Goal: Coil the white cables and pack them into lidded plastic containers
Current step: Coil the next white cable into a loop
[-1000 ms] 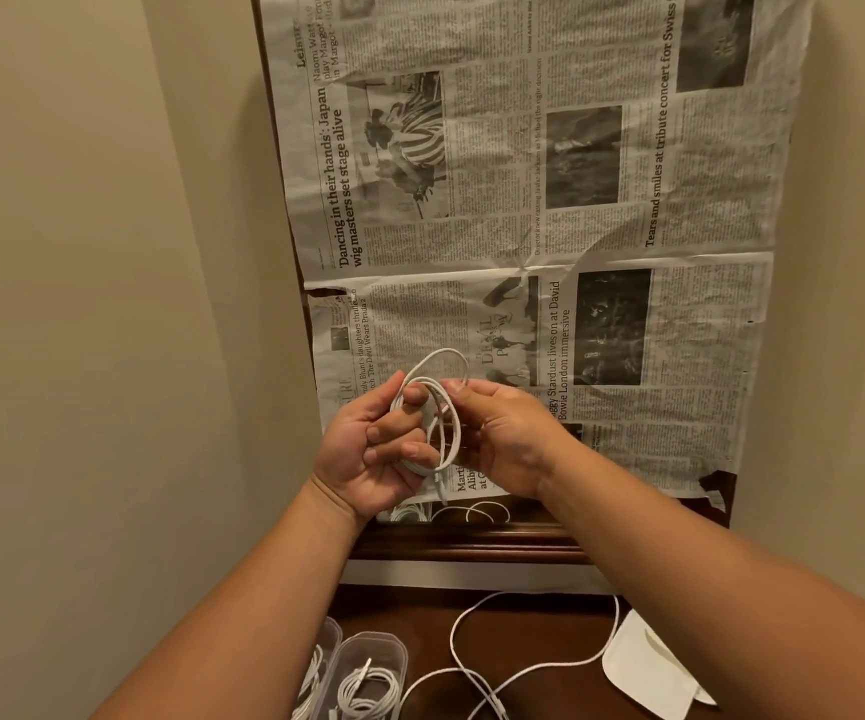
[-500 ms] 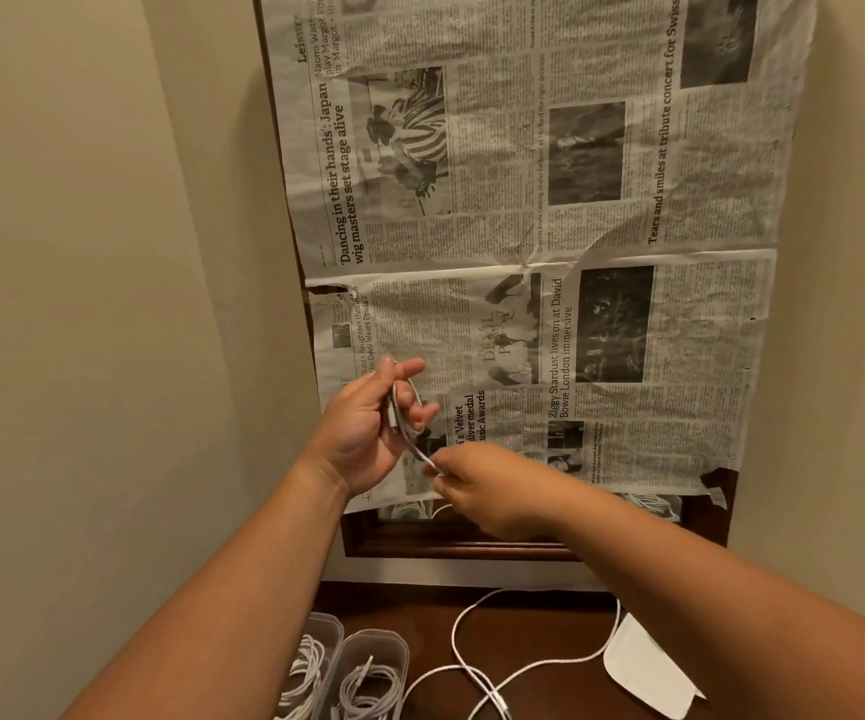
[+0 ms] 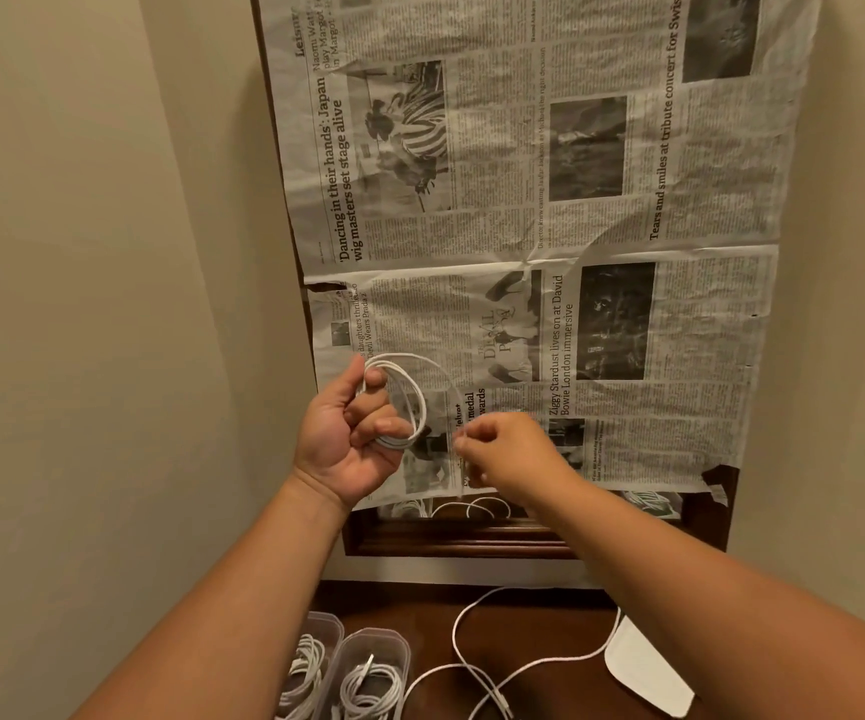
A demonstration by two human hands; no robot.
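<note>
The left hand (image 3: 352, 441) grips the coiled white cable (image 3: 422, 403), looped round its fingers. The right hand (image 3: 509, 450), just beside it, pinches the cable's free end. Below, two containers (image 3: 374, 635) on the counter (image 3: 549, 615) hold other coils.

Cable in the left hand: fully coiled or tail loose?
Mostly coiled. Several loops of the white cable hang in the left hand; one strand arcs out to the right hand, which pinches it.

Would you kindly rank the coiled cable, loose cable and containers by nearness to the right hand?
1. coiled cable, its tail pinched there, coil in the left hand.
2. loose cable, below, on the table.
3. containers, bottom left.
</note>
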